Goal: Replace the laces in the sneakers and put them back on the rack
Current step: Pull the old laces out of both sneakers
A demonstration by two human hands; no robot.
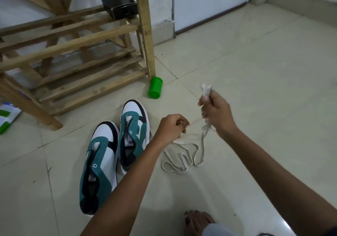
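Two teal, white and black sneakers stand side by side on the tiled floor, the left sneaker point(99, 166) nearer me and the right sneaker point(134, 135) farther; both show bare eyelets without laces. A white shoelace point(184, 158) lies in loose loops on the floor to their right. My right hand point(216, 112) grips a bunched part of this lace, lifted above the floor, with the ends sticking up from my fist. My left hand point(171, 127) hovers beside the right sneaker, fingers curled and pinching a strand of the same lace.
The wooden slatted shoe rack point(76, 53) stands at the upper left with a black box point(120, 6) on a shelf. A green cylinder point(155, 88) lies by its leg. A green-and-white packet point(7, 117) lies far left. My bare foot point(198, 221) is at the bottom.
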